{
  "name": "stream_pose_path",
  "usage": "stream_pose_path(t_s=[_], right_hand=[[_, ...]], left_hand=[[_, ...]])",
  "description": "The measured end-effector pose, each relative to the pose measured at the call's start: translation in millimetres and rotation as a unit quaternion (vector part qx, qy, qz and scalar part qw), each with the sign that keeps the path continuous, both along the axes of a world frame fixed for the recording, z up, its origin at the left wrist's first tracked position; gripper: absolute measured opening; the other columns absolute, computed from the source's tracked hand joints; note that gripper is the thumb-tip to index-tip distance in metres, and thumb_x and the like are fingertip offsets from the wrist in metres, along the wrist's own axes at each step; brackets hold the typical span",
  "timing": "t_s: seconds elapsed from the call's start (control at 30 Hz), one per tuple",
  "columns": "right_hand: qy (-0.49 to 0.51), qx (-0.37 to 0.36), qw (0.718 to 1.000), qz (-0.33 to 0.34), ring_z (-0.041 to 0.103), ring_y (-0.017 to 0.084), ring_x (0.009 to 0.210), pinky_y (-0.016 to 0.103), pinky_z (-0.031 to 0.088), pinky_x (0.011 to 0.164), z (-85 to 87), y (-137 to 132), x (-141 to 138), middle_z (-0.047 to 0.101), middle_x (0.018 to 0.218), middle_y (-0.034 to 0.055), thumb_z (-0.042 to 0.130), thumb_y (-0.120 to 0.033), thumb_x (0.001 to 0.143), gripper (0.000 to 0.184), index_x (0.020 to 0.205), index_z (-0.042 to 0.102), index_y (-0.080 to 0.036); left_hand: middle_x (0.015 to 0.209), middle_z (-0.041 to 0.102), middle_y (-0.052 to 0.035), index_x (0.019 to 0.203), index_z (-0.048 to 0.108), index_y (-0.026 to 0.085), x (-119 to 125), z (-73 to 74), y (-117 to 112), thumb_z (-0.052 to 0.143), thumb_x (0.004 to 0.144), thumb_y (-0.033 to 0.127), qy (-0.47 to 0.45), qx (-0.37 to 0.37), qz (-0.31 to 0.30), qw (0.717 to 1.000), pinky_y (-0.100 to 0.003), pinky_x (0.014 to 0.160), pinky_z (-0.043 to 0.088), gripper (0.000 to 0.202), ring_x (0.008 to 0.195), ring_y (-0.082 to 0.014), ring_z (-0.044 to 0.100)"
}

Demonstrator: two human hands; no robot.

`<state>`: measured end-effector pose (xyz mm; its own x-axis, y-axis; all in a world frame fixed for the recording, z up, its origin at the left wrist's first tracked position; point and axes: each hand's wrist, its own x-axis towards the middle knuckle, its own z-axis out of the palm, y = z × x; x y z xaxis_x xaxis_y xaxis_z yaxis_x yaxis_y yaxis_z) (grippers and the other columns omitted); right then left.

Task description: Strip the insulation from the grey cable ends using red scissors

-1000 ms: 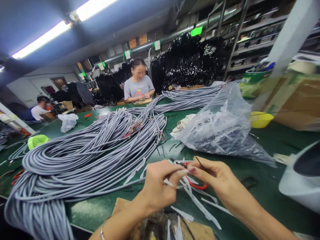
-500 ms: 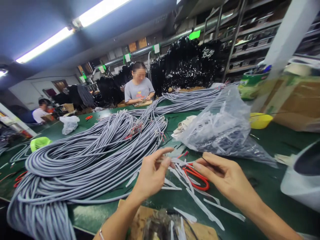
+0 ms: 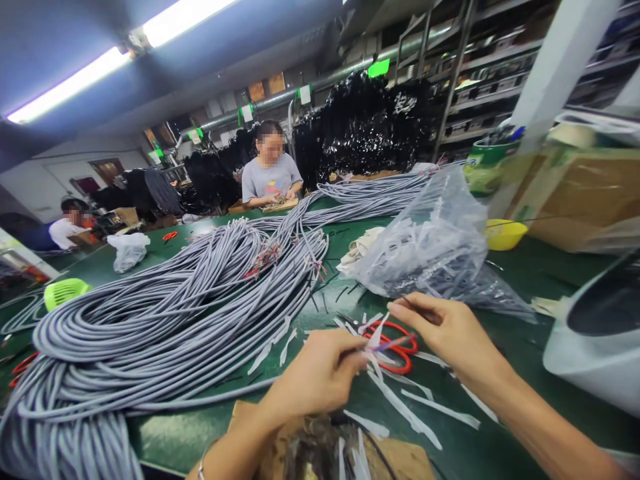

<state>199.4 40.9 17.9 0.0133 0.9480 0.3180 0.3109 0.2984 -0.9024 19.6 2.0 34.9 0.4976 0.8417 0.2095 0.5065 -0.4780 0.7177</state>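
Note:
My left hand (image 3: 323, 370) is closed in a pinch on the end of a grey cable (image 3: 240, 392), whose thin coloured wires (image 3: 397, 342) fan out to the right of the fingertips. My right hand (image 3: 445, 327) has thumb and forefinger pressed together on the tip of a white strip (image 3: 380, 328) that rises from the cable end. Something thin and dark shows inside the right fingers, too small to name. Behind the wires lie red-handled scissors (image 3: 406, 363), partly covered by loose white strips (image 3: 407, 407).
A big bundle of grey cables (image 3: 165, 333) fills the left of the green table (image 3: 175, 437). A clear bag of white scraps (image 3: 425, 253) stands behind my right hand. A wooden board (image 3: 407, 460) is in front. A co-worker (image 3: 273, 173) sits opposite.
My left hand has come lower and turned, bringing the cable end with its coloured wires into view. The right hand has shifted slightly up and now pulls a white strip taut.

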Motion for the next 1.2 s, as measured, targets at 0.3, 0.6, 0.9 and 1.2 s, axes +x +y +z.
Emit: stream_pose_path(t_s=[0.3,0.6,0.9,1.2], right_hand=[[0.108,-0.015,0.993,0.038,0.034,0.004,0.037,0.018,0.030,0.033,4.0,-11,-11,0.062,0.072,0.0002,0.068,-0.039,0.059,0.031,0.081,0.062,-0.018],[-0.069,0.039,0.983,0.163,0.054,0.014,0.051,0.023,0.044,0.048,-4.7,-18,-23,0.061,0.054,0.0021,0.053,-0.041,0.078,0.032,0.061,0.064,-0.016],[-0.251,0.375,0.891,0.035,0.054,0.009,0.045,0.019,0.039,0.047,-6.6,-28,-24,0.060,0.052,0.0005,0.040,-0.013,0.084,0.032,0.059,0.060,-0.017],[-0.204,0.176,0.963,0.011,0.049,0.011,0.045,0.021,0.036,0.045,-3.0,-13,-14,0.054,0.048,-0.0003,0.045,-0.026,0.078,0.030,0.051,0.057,-0.019]], left_hand=[[0.056,0.048,0.0042,0.111,0.054,0.010,-5,0.3,8,0.052,0.083,0.038,-0.273,-0.172,0.071,0.944,-0.018,0.049,0.032,0.040,0.048,-0.0067,0.037],[0.058,0.053,0.0023,0.105,0.055,0.011,-5,-0.8,8,0.057,0.079,0.038,-0.263,-0.202,0.046,0.942,-0.018,0.050,0.037,0.037,0.051,-0.0080,0.047],[0.070,0.066,-0.0066,0.073,0.067,0.014,0,-5.8,11,0.046,0.081,0.008,0.039,0.094,0.125,0.987,-0.025,0.062,0.043,0.024,0.064,-0.0164,0.058],[0.066,0.061,-0.0055,0.077,0.067,0.013,6,-9.8,4,0.046,0.083,0.007,0.099,0.115,0.048,0.987,-0.023,0.057,0.039,0.023,0.062,-0.0153,0.055]])
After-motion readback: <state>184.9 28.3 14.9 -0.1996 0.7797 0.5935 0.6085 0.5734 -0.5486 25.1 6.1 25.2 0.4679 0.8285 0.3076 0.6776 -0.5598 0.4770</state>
